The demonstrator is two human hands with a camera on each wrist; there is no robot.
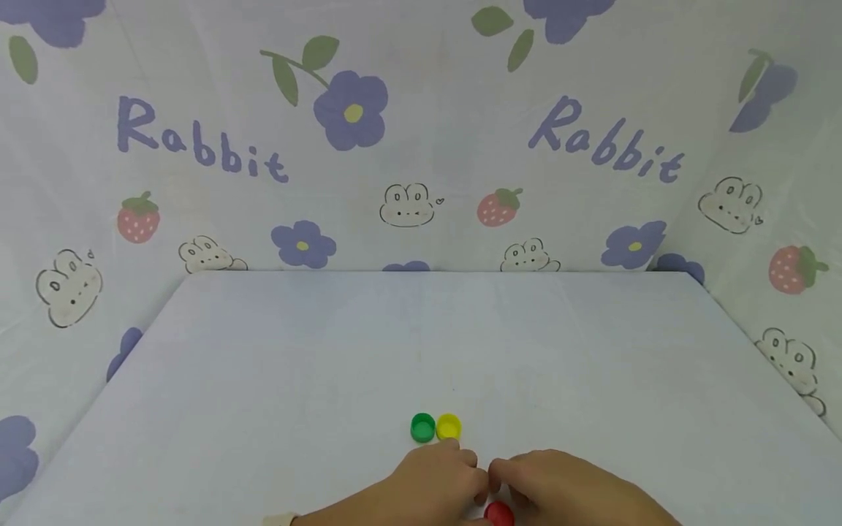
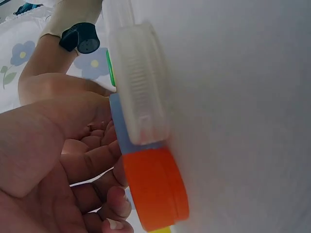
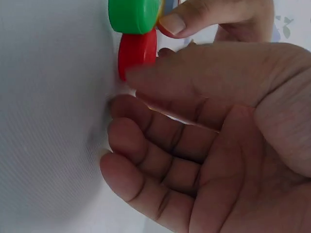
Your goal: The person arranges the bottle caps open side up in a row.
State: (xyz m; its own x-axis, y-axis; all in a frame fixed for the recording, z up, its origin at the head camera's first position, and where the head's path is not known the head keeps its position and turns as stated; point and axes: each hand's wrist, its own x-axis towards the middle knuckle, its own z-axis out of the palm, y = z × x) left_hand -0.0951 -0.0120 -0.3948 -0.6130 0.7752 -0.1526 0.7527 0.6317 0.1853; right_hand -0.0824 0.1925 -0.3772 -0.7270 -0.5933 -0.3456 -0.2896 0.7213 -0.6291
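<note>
Small round plastic caps lie on the white table. In the head view a green cap (image 1: 423, 427) and a yellow cap (image 1: 449, 427) sit side by side just beyond my left hand (image 1: 434, 482). A red cap (image 1: 498, 513) lies between the hands at the bottom edge. The left wrist view shows an orange cap (image 2: 158, 191), a blue cap (image 2: 124, 126) and a whitish ribbed cap (image 2: 143, 87) close to my left fingers. My right hand (image 1: 566, 486) has its thumb beside the red cap; in the right wrist view another green cap (image 3: 133, 14) adjoins it. Contact is partly hidden.
White cloth printed with flowers, rabbits and the word Rabbit (image 1: 204, 146) hangs behind and beside the table (image 1: 421, 351). A dark wrist-worn device (image 2: 80, 39) is strapped on the other forearm in the left wrist view.
</note>
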